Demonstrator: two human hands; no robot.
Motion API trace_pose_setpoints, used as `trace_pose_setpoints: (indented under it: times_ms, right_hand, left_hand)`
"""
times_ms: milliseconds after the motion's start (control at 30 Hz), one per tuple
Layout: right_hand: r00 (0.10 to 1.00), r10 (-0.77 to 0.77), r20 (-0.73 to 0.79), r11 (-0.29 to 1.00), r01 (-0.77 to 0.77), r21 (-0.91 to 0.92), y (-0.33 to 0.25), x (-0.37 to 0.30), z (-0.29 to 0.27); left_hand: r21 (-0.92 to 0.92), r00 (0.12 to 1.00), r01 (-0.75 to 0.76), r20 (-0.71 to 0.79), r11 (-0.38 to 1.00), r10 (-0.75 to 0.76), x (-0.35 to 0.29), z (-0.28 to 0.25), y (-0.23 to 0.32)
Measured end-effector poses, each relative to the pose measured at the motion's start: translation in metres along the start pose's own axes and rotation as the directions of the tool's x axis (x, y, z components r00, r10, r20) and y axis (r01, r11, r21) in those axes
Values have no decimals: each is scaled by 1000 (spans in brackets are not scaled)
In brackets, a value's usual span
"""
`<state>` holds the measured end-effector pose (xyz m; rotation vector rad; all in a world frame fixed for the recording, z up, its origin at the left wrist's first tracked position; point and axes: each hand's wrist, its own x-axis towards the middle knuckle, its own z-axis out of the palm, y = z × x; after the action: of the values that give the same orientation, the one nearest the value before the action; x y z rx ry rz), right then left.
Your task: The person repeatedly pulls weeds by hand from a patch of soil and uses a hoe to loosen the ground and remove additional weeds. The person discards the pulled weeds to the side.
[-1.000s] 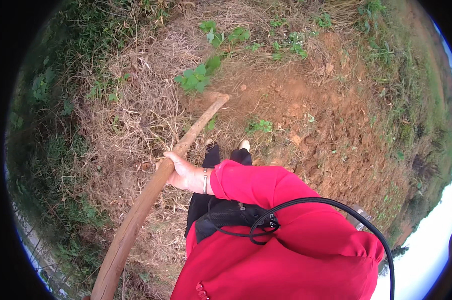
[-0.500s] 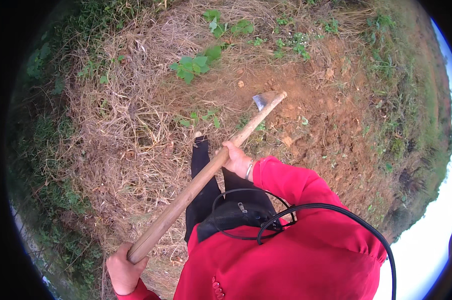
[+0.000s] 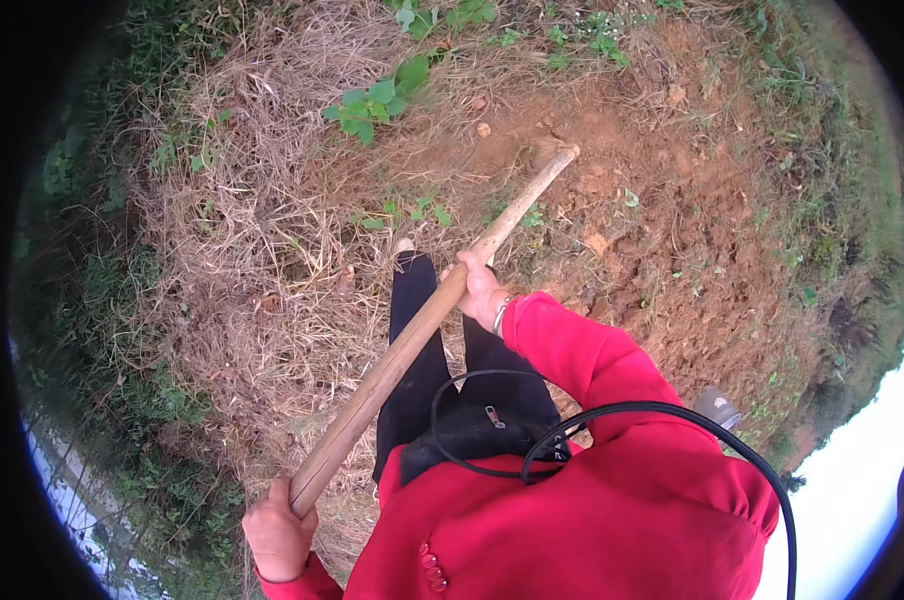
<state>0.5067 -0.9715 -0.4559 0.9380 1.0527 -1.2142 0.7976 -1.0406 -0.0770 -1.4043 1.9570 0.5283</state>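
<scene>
A hoe (image 3: 397,365) with a long, pale wooden handle runs slantwise from low on the left up to the bare soil. My left hand (image 3: 278,532) is wrapped round the handle's near end. Further up, about mid-handle, my right hand (image 3: 479,288) grips it, a silvery bangle at the wrist. The far end of the hoe is down at the reddish-brown soil (image 3: 632,210); its blade cannot be made out clearly there. Beneath the handle are my legs in dark trousers (image 3: 415,350), with one foot tip showing on dry grass.
Dry straw-like grass (image 3: 262,210) covers the left, with dense green growth (image 3: 102,330) beyond it. A leafy green plant (image 3: 367,108) stands left of the hoe's far end. A black cable (image 3: 662,408) loops across my front. Beside my right arm a grey rounded thing (image 3: 717,408) shows.
The hoe's far end has shifted slightly up in view, and the metal blade seen before no longer shows clearly. My left hand has moved a little right; both hands keep their grip.
</scene>
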Motion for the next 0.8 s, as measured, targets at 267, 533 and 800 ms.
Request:
trace_pose_setpoints:
  times_ms: [267,533,800]
  right_hand:
    - [917,354,181,934,-340,-107,64,-64,38]
    - [998,60,24,998,-60,10,-5,-70,-15]
    - [933,-236,-271,970,242,-11,-65,-79,-67]
  left_hand:
    - [109,966,259,-13,960,-259,-86,-89,2]
    - [-245,1000,12,-22,969,-18,-11,-15,-18]
    - [-268,966,-225,66,937,250,94,36,-11]
